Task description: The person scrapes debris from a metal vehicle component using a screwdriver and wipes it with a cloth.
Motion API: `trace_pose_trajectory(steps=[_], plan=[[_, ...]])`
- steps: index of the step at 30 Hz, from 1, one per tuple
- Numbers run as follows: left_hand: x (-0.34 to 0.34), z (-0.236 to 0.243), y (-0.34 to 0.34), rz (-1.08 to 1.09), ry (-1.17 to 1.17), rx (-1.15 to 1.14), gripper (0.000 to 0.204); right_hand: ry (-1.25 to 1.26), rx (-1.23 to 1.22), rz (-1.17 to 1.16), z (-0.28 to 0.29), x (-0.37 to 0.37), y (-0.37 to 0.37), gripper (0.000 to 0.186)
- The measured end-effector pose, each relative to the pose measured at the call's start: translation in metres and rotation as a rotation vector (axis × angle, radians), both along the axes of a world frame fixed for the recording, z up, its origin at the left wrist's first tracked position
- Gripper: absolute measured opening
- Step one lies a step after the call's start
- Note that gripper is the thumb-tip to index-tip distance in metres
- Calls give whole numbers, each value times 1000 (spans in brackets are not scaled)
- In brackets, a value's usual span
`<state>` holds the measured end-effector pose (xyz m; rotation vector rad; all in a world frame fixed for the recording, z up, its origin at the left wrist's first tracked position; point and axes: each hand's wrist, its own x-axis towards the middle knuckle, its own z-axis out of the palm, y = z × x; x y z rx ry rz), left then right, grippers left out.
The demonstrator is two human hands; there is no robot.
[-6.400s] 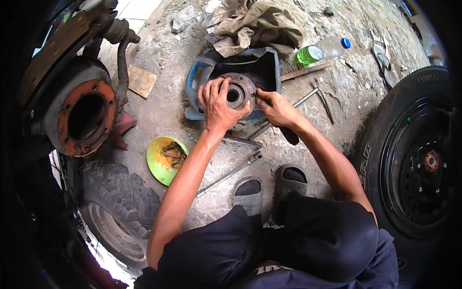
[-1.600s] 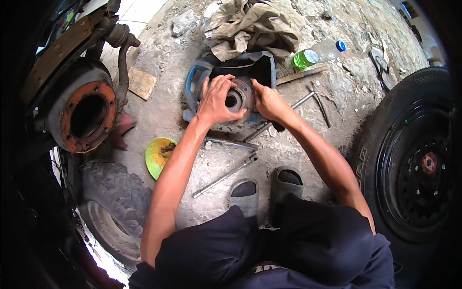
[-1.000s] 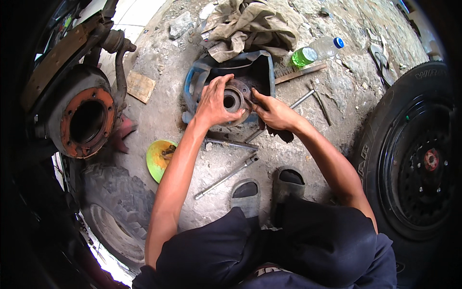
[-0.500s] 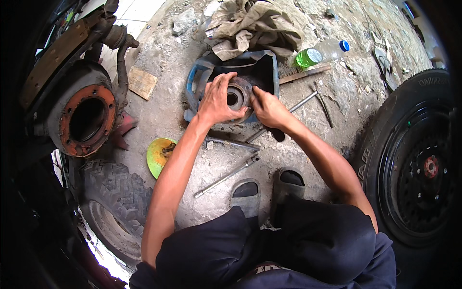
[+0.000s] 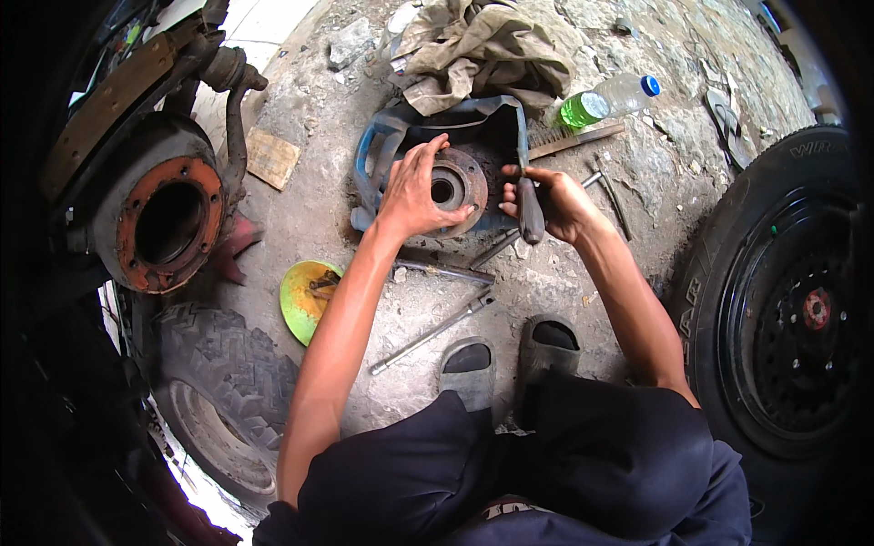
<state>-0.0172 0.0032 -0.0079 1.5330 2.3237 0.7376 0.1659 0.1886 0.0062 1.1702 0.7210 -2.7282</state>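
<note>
Grasping a rusty flanged disc [image 5: 470,187] in the left hand [image 5: 414,195], with fingers at its upper edge and thumb over its lower right. Located at 12 o'clock from the centre, before the open side of a blue plastic container [image 5: 366,150]. Gripping 1 tool [image 5: 531,214] in the right hand [image 5: 566,202] near 2 o'clock, just beside the disc but apart from it, with the dark grey handle pointing toward 6. Can see 1 crumpled brown cloth [image 5: 496,55] just past 12, 1 brush [image 5: 583,138] and 1 blue-capped bottle [image 5: 624,93] between 1 and 2, 1 wheel [image 5: 792,291] at 3, 1 metal bar [image 5: 432,332] at 6, 1 treaded tyre [image 5: 228,364] at 8, and 1 green dish [image 5: 295,305] between 8 and 9.
</note>
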Motion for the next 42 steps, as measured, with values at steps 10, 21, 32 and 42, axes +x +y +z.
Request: trace_pose_trajectory(steps=[10, 21, 32, 42], plan=[[-1, -1, 6, 19, -6, -52, 127, 140, 1078, 722, 2, 16, -5, 55], [8, 1, 4, 26, 98, 7, 117, -33, 1186, 968, 61, -5, 0, 53], [8, -5, 11, 74, 50, -9, 120, -73, 1719, 686, 18, 4, -64, 44], [9, 1, 5, 33, 52, -35, 117, 57, 1245, 1110, 64, -30, 25, 42]])
